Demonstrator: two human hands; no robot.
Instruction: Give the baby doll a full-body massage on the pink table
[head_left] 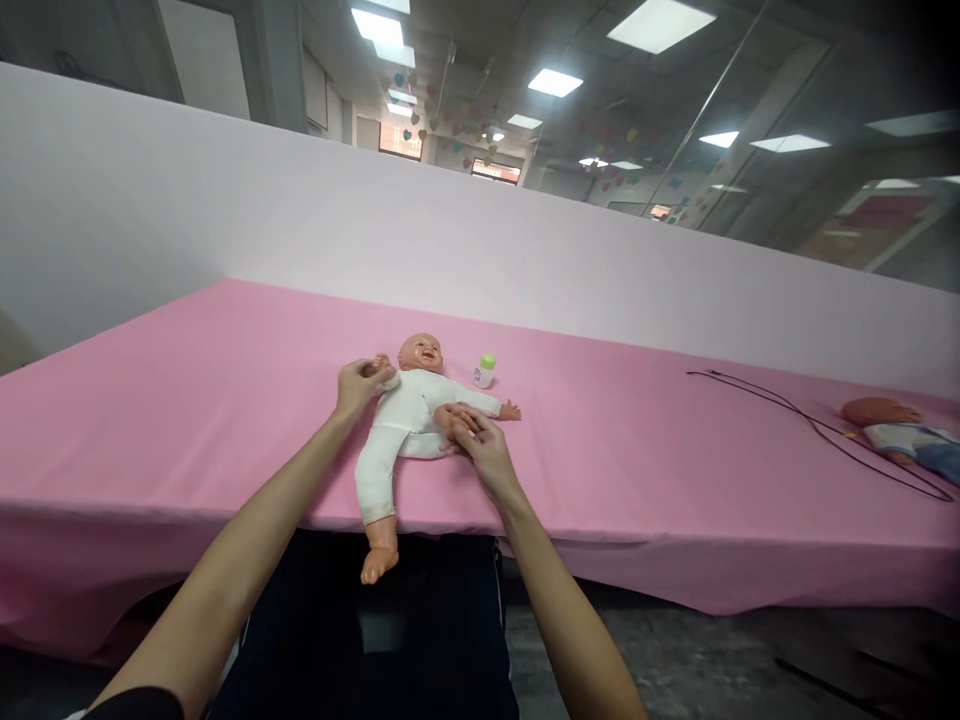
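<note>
A baby doll [409, 405] in a white cloth body lies face up on the pink-covered table [615, 450], its head toward the wall. My left hand [358, 387] is closed around the doll's hand at the left. With my right hand [482, 445] I grip the doll's foot on the right, that leg bent up toward its belly. The other leg stretches down over the table's front edge. A small bottle [484, 371] with a green cap stands beside the doll's outstretched arm, touched by neither hand.
Toward the right end of the table lies a black cord [802, 412] in a loop. Another doll [900, 430] in white and blue clothes lies past it. A white wall [465, 240] with glass above it runs along the back.
</note>
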